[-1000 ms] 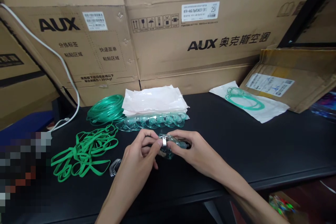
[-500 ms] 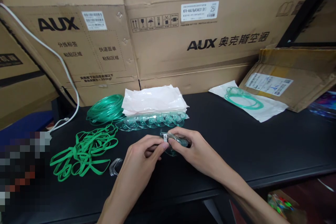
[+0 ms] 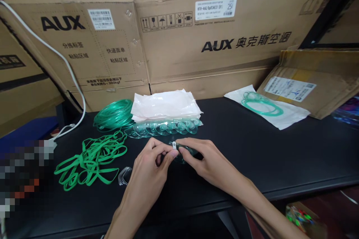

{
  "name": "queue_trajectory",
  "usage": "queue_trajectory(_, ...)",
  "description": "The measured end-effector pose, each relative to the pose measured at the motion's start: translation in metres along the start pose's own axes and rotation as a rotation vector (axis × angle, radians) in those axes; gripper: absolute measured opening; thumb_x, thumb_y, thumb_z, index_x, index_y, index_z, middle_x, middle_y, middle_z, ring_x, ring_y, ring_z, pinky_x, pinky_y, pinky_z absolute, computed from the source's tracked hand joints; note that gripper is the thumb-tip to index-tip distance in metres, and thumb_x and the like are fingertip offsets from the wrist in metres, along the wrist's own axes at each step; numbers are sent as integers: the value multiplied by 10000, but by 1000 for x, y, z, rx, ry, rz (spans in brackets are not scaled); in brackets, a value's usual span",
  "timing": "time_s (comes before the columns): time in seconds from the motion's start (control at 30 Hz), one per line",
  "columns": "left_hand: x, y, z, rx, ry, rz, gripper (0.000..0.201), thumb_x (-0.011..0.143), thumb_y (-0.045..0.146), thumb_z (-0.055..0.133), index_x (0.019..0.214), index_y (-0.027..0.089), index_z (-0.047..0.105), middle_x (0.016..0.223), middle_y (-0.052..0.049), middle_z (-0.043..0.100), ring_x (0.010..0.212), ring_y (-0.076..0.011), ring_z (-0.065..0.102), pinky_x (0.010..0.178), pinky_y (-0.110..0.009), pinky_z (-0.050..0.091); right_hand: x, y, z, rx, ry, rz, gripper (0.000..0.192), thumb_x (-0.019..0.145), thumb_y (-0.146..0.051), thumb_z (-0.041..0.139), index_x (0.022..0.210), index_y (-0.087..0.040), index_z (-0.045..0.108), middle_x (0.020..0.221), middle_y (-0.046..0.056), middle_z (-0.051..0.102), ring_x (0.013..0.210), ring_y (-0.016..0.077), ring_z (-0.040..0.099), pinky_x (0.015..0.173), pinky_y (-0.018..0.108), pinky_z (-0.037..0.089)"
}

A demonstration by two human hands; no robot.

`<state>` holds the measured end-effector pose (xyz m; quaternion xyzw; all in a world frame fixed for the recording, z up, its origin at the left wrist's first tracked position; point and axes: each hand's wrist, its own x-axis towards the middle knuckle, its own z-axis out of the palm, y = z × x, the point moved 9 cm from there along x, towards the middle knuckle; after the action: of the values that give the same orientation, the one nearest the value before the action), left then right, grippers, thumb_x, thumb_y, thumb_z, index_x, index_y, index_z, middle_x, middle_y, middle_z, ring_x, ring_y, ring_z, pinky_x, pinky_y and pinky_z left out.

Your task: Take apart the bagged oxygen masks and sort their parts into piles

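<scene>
Black counter (image 3: 280, 157), contents left to right.

Left edge: white cable (image 3: 56, 54) trailing down; loose green straps (image 3: 89, 160) in a tangle; small clear clips (image 3: 123, 175) beside them.

Back, left of centre: coil of green tubing (image 3: 113, 115); row of clear masks (image 3: 165, 127) under a stack of white bags (image 3: 165, 105).

Centre front: left hand (image 3: 148, 173), grip pinched on a small metal clip (image 3: 174, 145); right hand (image 3: 207, 160), grip closed on a clear mask (image 3: 186, 151) held just above the counter. The mask looks light, thin, pliable and likely slippery; best held by its firmer rim or port, not the soft dome.

Back right: bagged tubing (image 3: 263, 106); tilted carton (image 3: 314, 82).

Behind: AUX boxes (image 3: 213, 37).
</scene>
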<state>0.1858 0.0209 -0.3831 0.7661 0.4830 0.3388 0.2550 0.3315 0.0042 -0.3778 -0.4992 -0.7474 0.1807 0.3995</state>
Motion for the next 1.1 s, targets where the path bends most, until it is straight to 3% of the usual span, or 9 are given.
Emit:
queue_trajectory(0.23,-1,3,-1,-26,18,25,236,1006,369,560,878,241,710,824,12,495,698,-154,458,666,-275,373,1,-7,-3,-1,70,-14,274,974,-214,577,1177,-237,761,1093,51,794,1013,230,740,888,309,561)
queue_trajectory(0.43,-2,-1,0,-58,30,-4,214,998,379,592,895,248,726,850,15,533,704,-141,486,666,-266,386,1,-4,-2,42,34,-7,262,974,-213,608,1184,-207,764,1072,53,783,1011,209,726,954,323,529)
queue_trajectory(0.63,-4,0,1,-76,64,1,202,994,383,606,898,254,728,880,19,557,688,-125,504,652,-254,405,1,-13,-4,58,78,-100,268,983,-182,569,1166,-184,764,1019,58,784,929,194,729,873,293,538)
queue_trajectory(0.8,-3,6,2,-51,39,92,226,1008,401,582,903,269,732,861,17,551,668,-124,501,617,-237,418,1,-3,-5,49,92,99,232,959,-183,568,1083,-178,764,1005,53,785,912,205,718,851,291,514)
queue_trajectory(0.93,-1,0,-5,18,122,133,235,955,487,642,1016,270,709,890,10,599,637,-121,554,555,-217,464,2,-1,2,123,-42,158,258,1000,-222,518,876,-193,743,799,-1,730,735,147,670,730,240,486)
queue_trajectory(1.0,1,-3,-7,51,154,160,299,935,522,656,1106,278,684,951,1,645,658,-128,610,542,-208,504,0,2,5,187,-92,197,303,1036,-288,481,878,-202,724,690,-30,655,609,111,613,636,212,463)
queue_trajectory(1.1,3,0,-2,87,92,266,266,965,513,607,1118,309,685,1078,4,716,779,-150,710,593,-192,568,-4,10,7,274,-103,266,283,1045,-381,484,931,-219,686,667,-50,602,518,87,566,545,192,439)
